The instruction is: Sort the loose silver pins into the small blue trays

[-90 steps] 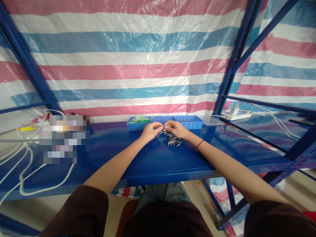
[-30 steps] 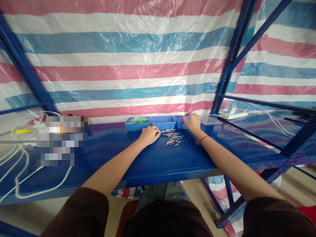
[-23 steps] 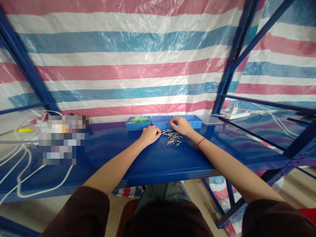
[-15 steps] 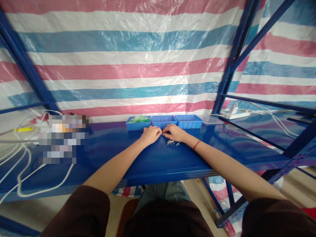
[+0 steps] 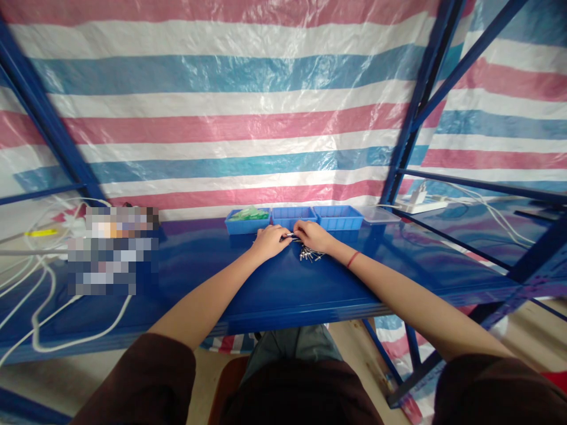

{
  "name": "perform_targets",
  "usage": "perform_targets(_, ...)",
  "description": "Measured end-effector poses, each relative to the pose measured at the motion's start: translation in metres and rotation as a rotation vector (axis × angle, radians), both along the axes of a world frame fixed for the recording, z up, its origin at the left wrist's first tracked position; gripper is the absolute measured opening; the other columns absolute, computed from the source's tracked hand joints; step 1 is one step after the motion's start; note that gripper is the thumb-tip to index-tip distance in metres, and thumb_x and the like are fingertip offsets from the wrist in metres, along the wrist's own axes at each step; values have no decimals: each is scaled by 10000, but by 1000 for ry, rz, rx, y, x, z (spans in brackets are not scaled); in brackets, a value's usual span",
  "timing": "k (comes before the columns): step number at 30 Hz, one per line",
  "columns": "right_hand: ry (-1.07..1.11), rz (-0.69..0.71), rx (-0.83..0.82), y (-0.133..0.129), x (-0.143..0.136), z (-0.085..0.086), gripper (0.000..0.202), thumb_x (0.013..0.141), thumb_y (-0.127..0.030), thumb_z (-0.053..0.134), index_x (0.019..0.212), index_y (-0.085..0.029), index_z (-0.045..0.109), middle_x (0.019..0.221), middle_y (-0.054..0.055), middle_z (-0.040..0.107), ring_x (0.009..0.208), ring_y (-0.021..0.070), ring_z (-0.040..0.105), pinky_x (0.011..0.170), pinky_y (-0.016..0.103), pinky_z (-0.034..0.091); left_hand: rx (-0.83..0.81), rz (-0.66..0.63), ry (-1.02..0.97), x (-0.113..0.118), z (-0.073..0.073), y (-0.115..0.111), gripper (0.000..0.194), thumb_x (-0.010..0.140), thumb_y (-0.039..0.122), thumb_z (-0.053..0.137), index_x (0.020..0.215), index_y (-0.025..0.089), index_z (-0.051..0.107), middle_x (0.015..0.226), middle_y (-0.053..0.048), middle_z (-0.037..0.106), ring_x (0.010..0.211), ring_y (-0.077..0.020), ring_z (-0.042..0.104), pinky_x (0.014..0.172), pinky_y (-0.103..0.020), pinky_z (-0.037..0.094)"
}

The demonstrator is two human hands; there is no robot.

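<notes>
My left hand [image 5: 271, 240] is closed, thumb and fingers pinching a small slim metal piece [image 5: 290, 235]. My right hand [image 5: 310, 235] meets it from the other side, its fingertips pinched at the piece's right end. The piece looks silvery with a dark part; its exact kind is too small to tell. Just below my right hand, a small heap of similar thin metal pieces [image 5: 311, 255] with shiny ends lies on the blue table [image 5: 283, 289], partly hidden by that hand.
Behind my hands stand three blue bins: the left bin [image 5: 248, 226] with green bags [image 5: 250, 213], the middle bin [image 5: 292, 213], and the right bin [image 5: 339, 221]. A clear lid [image 5: 381, 215] lies beyond. White cables [image 5: 80, 342] run over the left side. A power strip [image 5: 420, 205] sits at right.
My fingertips have shifted slightly, the right ones lifting a little, and more of the slim metal piece shows between my hands. The heap and bins stay put.
</notes>
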State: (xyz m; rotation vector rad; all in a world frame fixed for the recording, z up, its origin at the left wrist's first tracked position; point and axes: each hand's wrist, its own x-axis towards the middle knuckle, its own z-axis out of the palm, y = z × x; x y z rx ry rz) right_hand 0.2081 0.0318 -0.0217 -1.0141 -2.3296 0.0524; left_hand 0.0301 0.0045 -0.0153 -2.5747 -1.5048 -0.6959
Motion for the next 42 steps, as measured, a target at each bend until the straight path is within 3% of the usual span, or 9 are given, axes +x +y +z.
perform_targets(4, 313, 65, -118, 0, -1, 5, 122, 812, -247, 493, 816, -145, 560, 727, 26, 593, 666, 129, 532, 658, 263, 408, 16, -40, -193, -1, -1, 7, 289, 870, 370, 421, 868, 216, 665, 880, -39, 660, 847, -193, 595, 753, -299, 435)
perform_targets(8, 617, 151, -341, -6, -3, 12, 277, 714, -325, 627, 916, -148, 558, 764, 32, 625, 699, 133, 568, 689, 282, 448, -13, -89, -338, -1, -2, 11, 317, 883, 344, 392, 900, 176, 660, 891, -50, 675, 828, -182, 603, 773, -283, 444)
perform_targets(14, 773, 186, -484, -16, -7, 19, 288, 699, -351, 638, 893, -149, 571, 726, 30, 644, 597, 106, 541, 604, 259, 435, -97, -221, -468, 0, -5, 15, 369, 902, 355, 347, 1002, 155, 640, 979, -53, 685, 908, -184, 614, 829, -277, 449)
perform_targets(21, 734, 192, -415, -9, -6, 15, 275, 692, -393, 649, 801, -144, 607, 688, 14, 627, 582, 100, 524, 598, 258, 434, 7, -236, -426, 2, -2, 16, 321, 877, 329, 422, 967, 142, 666, 961, -80, 690, 893, -196, 616, 838, -305, 444)
perform_targets(27, 678, 156, -342, -11, -6, 16, 293, 691, -403, 652, 805, -133, 647, 743, 39, 654, 644, 121, 553, 626, 263, 438, 24, -242, -425, 2, -1, 13, 240, 850, 326, 477, 877, 172, 658, 892, -42, 682, 841, -168, 610, 819, -291, 449)
perform_targets(34, 579, 93, -225, -11, -4, 17, 288, 742, -393, 604, 862, -146, 689, 780, 48, 682, 662, 137, 568, 618, 266, 437, 81, -121, -537, 2, 1, 9, 156, 806, 289, 552, 880, 178, 634, 889, -27, 661, 835, -152, 593, 795, -278, 462)
perform_targets(42, 341, 36, -76, -7, -1, 12, 260, 825, -354, 524, 852, -160, 695, 841, 65, 692, 716, 157, 586, 674, 276, 434, 97, -116, -580, 3, 4, 5, 134, 791, 269, 577, 870, 175, 629, 897, -28, 640, 773, -127, 599, 728, -247, 477)
